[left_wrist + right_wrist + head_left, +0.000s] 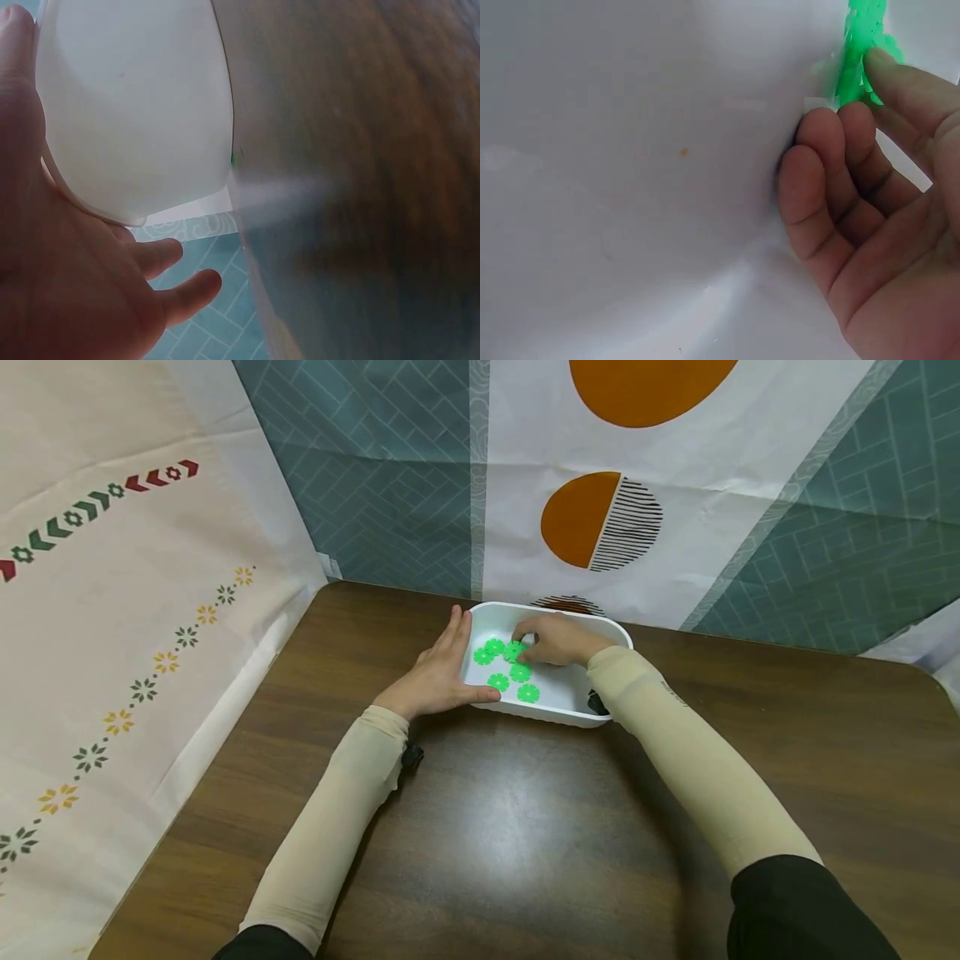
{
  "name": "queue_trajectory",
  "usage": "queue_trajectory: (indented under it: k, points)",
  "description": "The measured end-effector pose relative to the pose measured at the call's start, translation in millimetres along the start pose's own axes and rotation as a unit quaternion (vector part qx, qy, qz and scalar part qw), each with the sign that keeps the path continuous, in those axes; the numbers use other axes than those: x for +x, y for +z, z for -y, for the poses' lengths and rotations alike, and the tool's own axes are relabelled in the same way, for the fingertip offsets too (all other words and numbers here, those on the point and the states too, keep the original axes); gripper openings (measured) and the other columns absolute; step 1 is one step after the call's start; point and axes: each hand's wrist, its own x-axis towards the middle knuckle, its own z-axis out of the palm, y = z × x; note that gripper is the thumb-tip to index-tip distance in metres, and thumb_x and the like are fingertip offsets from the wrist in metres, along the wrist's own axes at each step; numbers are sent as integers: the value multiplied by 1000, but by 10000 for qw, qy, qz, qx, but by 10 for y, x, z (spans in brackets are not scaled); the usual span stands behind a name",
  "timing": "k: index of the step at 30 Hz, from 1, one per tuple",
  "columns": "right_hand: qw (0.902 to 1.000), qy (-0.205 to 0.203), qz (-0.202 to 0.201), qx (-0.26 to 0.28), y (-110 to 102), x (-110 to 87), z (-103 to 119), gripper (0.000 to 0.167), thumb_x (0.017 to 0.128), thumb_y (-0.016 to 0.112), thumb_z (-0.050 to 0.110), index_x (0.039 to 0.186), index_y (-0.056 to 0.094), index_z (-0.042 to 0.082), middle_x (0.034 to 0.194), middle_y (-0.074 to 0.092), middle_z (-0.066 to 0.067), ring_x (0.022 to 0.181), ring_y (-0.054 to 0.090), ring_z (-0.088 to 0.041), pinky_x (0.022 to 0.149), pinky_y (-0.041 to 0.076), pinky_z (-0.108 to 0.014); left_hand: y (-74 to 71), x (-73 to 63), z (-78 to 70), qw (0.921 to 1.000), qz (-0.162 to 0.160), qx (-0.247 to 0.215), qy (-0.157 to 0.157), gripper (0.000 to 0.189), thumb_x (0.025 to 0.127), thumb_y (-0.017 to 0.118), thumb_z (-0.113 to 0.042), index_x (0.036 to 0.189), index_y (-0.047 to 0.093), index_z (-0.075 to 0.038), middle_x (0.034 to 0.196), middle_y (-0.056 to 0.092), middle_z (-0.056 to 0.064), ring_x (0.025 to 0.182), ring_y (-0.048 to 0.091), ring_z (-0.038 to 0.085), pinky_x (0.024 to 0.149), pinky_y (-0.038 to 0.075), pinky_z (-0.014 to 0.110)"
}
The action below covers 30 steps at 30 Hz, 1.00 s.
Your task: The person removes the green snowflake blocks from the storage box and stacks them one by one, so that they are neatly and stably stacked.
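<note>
A white plastic tub stands near the back edge of the table, with several small green notched discs lying loose in its left half. My left hand braces the tub's left end: the thumb lies along the front rim and the straight fingers run up the end wall. In the left wrist view, the palm and fingers border the tub's outer wall. My right hand reaches inside with curled fingers, and its thumb and index finger pinch at a green disc among the others.
Brown wooden table lies under the tub and both forearms. Patterned cloth hangs behind the table, and a cream cloth hangs along the left. A black wrist device shows beneath the right wrist, over the tub's right end.
</note>
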Motion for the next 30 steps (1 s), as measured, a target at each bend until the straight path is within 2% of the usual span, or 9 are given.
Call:
queue_trajectory:
  k: [5, 7, 13, 17, 22, 25, 28, 30]
  points:
    - [9998, -25, -203, 7, -17, -6, 7, 27, 96, 72, 18, 121, 72, 8, 115, 65, -8, 92, 56, -25, 80, 46, -36, -8, -3, -9, 10000, -28, -26, -7, 130, 82, 79, -57, 161, -14, -13, 164, -26, -2, 153, -4, 23, 115, 13, 62]
    - [9995, 5, -289, 120, -26, -15, 14, 22, 97, 70, 17, 117, 73, 8, 112, 67, -8, 88, 57, -25, 78, 47, -36, -3, -2, -8, 10000, -21, -25, -5, 129, 82, 79, -57, 161, -14, -14, 164, -26, -2, 153, -4, 24, 115, 13, 63]
    - [9954, 120, -589, 747, -42, -45, 31, 8, 97, 67, 15, 99, 73, 9, 84, 63, -7, 64, 56, -20, 63, 46, -33, 20, -3, -4, 10000, -20, -37, 5, 129, 82, 78, -59, 161, -13, -14, 165, -24, 0, 153, -1, 26, 115, 14, 63]
    - [9897, 134, -562, 1309, -78, -94, 54, 6, 96, 65, 13, 93, 67, 8, 77, 63, -10, 62, 59, -22, 62, 49, -33, 25, -12, -6, 10000, -31, -57, 14, 129, 81, 78, -60, 161, -13, -14, 166, -22, 2, 153, 0, 26, 115, 14, 63]
    - [9718, 147, -533, 2291, -189, -162, 80, 7, 97, 58, 10, 99, 57, 3, 94, 71, -20, 76, 69, -37, 67, 57, -37, 18, -21, -9, 10000, -38, -89, 20, 129, 81, 78, -60, 161, -13, -15, 165, -23, 1, 153, 2, 27, 115, 14, 63]
    - [9593, 13, -722, 2731, -285, -231, 111, 9, 99, 55, 9, 103, 55, 1, 96, 71, -25, 76, 67, -43, 66, 58, -38, 18, -27, -6, 9999, -64, -121, -2, 129, 81, 79, -58, 162, -12, -16, 166, -22, 2, 153, 4, 29, 115, 14, 63]
    - [9468, -152, -996, 3055, -383, -335, 155, 10, 100, 54, 9, 106, 54, 1, 89, 67, -27, 65, 63, -39, 61, 56, -38, 17, -35, -10, 9998, -85, -187, -37, 128, 80, 81, -57, 162, -10, -17, 166, -21, 2, 153, 7, 30, 115, 14, 62]
    - [9395, -201, -1163, 3216, -432, -404, 170, 10, 101, 54, 10, 107, 54, 2, 84, 64, -25, 58, 58, -32, 57, 54, -36, 17, -39, -14, 9997, -89, -221, -44, 129, 80, 81, -57, 162, -10, -17, 166, -21, 1, 153, 7, 30, 115, 14, 62]
